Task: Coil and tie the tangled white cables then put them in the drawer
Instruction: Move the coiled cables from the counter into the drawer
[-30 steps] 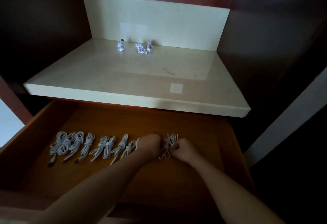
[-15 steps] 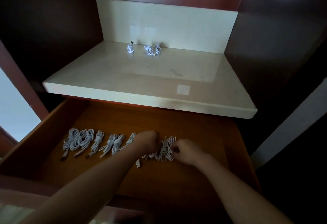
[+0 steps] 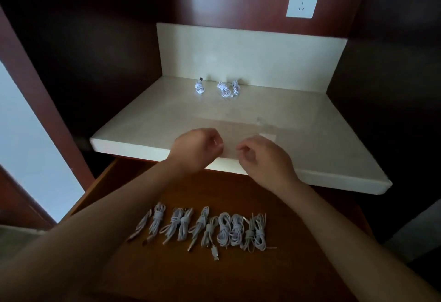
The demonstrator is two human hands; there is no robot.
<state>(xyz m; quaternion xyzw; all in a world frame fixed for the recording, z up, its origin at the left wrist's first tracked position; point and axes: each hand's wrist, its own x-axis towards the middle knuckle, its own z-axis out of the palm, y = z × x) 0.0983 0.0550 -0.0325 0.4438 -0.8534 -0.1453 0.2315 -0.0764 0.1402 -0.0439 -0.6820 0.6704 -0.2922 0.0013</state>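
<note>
Several coiled, tied white cables point(image 3: 214, 229) lie in a row on the floor of the open wooden drawer point(image 3: 100, 189); one USB plug sticks out toward me. Three more white cable bundles point(image 3: 224, 88) sit at the back of the cream countertop point(image 3: 322, 134), near its backsplash. My left hand point(image 3: 196, 149) and my right hand point(image 3: 262, 156) hover side by side over the counter's front edge, above the drawer. Both hold nothing, fingers loosely curled. My forearms hide part of the drawer's left and right sides.
A white wall socket point(image 3: 303, 1) is set in the dark red panel above the backsplash. Dark wooden walls close in the counter on both sides. A pale panel point(image 3: 31, 144) shows at the left beyond a red-brown post.
Both hands let go of the rightmost cable bundle in the drawer and rose up to the counter's front edge. The view tilted up and shifted left.
</note>
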